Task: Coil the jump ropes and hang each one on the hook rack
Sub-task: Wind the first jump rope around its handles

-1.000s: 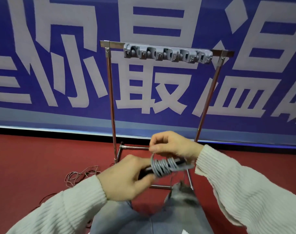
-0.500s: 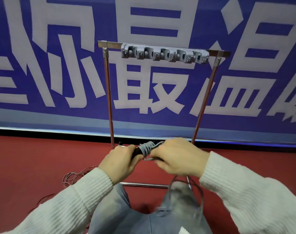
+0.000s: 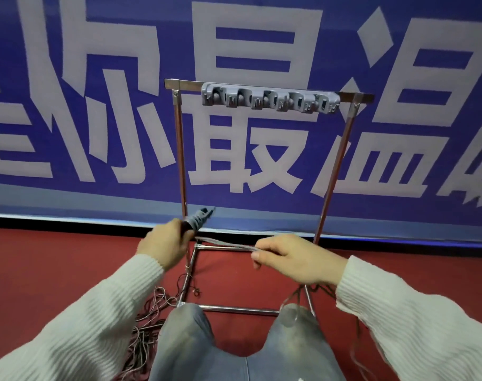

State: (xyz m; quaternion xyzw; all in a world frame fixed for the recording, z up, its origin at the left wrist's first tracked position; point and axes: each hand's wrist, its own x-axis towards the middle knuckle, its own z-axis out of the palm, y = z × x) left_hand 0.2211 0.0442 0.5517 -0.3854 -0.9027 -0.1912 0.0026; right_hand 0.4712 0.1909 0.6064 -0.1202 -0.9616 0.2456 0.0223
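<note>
The left hand point(image 3: 167, 244) is clenched round the handles point(image 3: 197, 218), grey cord already wound about them, the bundle poking up just in front of the rack's point(image 3: 270, 99) left post; the right hand point(image 3: 294, 258) pinches the rope point(image 3: 226, 244) and draws a taut stretch across to the bundle, in front of the rack's lower bar; the slack tail drops below that wrist, over the knee point(image 3: 292, 320), toward the floor point(image 3: 42, 270).

Judging by this, the winding is well along; to do it well, keep the cord tight, lay each turn snug beside the last, and tuck the end so nothing springs loose; the rack's hooks stand bare, high above both hands.

A second rope point(image 3: 149, 320), reddish and tangled, lies on the floor below the rack's left foot, beside the left sleeve; it looks untouched.
</note>
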